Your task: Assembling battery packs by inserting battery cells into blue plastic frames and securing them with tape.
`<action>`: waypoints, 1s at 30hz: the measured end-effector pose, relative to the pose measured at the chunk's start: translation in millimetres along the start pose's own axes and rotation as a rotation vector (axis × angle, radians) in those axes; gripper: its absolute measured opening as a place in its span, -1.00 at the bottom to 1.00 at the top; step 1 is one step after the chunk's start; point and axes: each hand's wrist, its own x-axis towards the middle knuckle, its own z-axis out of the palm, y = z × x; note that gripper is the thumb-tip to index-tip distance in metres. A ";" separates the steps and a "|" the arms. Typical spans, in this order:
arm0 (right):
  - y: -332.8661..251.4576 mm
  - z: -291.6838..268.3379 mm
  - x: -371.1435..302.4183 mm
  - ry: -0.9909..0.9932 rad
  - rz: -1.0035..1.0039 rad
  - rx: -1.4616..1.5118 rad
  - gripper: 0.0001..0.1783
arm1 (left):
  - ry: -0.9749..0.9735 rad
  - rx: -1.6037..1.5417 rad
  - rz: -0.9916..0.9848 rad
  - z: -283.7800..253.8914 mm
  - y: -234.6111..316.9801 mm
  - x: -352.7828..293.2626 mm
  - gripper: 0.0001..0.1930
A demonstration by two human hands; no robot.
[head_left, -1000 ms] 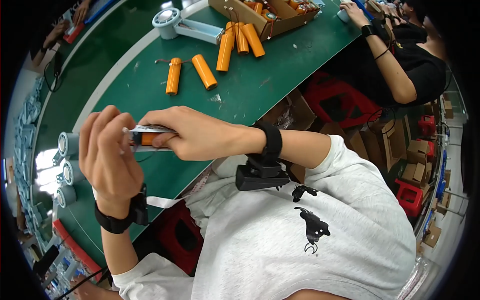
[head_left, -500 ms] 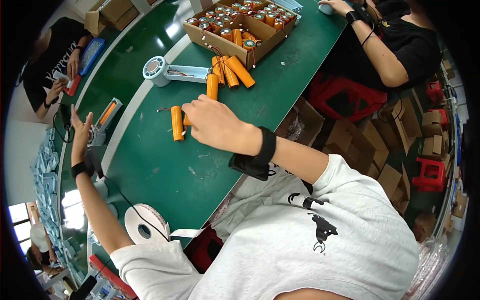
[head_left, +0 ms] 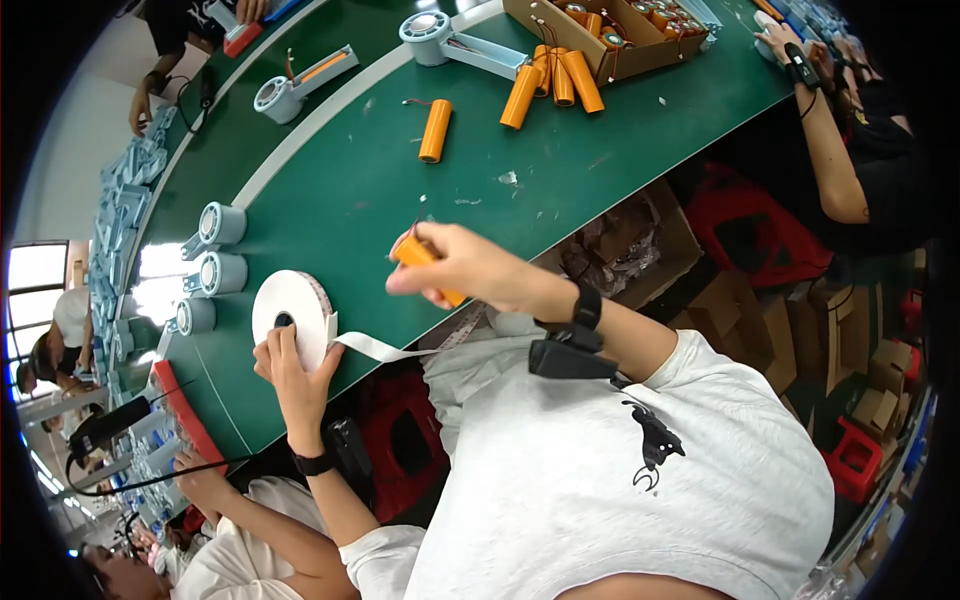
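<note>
My right hand (head_left: 470,265) is closed around an orange cylindrical battery (head_left: 416,254), held above the table's near edge. My left hand (head_left: 292,378) grips a large roll of white tape (head_left: 304,292) standing on the table, its fingers at the hub and its thumb by the outer edge. From the roll a loose tape strip (head_left: 372,347) runs right toward my shirt. Beyond my right hand lies a single orange battery (head_left: 435,132) with a thin lead. Farther off, several batteries (head_left: 562,82) lean together beside a light-blue handheld fan (head_left: 426,35) with an open handle.
A cardboard box (head_left: 650,60) of batteries stands at the far edge. Across the pale rail sits another blue fan (head_left: 276,98) with a battery in its handle. Several fan heads (head_left: 222,223) stand left of the roll. Co-workers sit at right, lower left and far left.
My right hand has picked up a battery and drawn it toward me. My left hand has come back from the far left onto the tape roll. The view has shifted too.
</note>
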 end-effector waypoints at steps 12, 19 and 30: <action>-31.3 13.9 -65.9 -0.334 0.204 -0.528 -0.74 | 0.620 0.032 0.177 -36.0 25.6 40.5 -0.25; -64.5 12.9 -53.9 0.163 -0.487 -0.657 -0.79 | 0.697 -0.009 0.311 -19.5 79.0 55.1 -0.25; -64.1 3.7 -39.0 -0.168 -0.615 -0.798 -0.75 | 0.822 0.085 0.348 -11.3 85.2 77.8 -0.23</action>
